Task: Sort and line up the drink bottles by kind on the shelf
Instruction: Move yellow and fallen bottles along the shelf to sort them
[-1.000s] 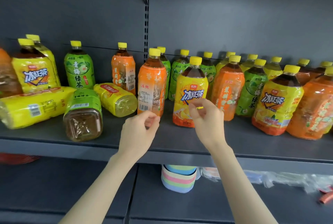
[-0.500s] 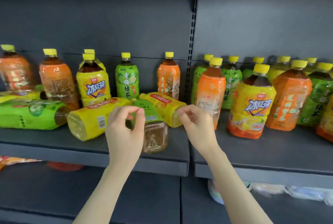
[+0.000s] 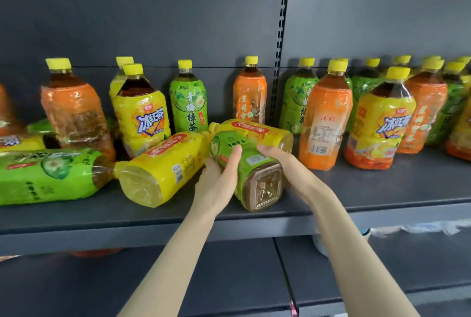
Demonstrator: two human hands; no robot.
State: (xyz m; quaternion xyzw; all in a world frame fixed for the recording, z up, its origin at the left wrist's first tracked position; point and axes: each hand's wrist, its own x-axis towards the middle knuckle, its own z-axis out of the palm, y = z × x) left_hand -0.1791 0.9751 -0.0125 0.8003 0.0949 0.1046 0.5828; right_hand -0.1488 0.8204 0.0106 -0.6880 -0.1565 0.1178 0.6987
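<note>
A green-labelled tea bottle point(image 3: 251, 163) lies on its side on the grey shelf point(image 3: 382, 189), its base towards me. My left hand point(image 3: 219, 181) grips its left side and my right hand point(image 3: 288, 163) grips its right side. Two yellow-labelled bottles lie beside it, one on the left point(image 3: 163, 168) and one behind point(image 3: 257, 133). Another green bottle point(image 3: 48, 176) lies at the far left. Upright bottles in orange point(image 3: 325, 117), yellow point(image 3: 141, 110) and green point(image 3: 188, 100) labels stand mixed along the back.
A slotted upright point(image 3: 279, 61) splits the shelf's back wall. More upright bottles crowd the right end point(image 3: 433, 102). A lower shelf point(image 3: 229, 278) runs beneath, with crumpled plastic point(image 3: 407, 227) at its right.
The view swung left along the shelf. Both hands, which hovered empty with curled fingers, moved forward and closed round the lying green bottle.
</note>
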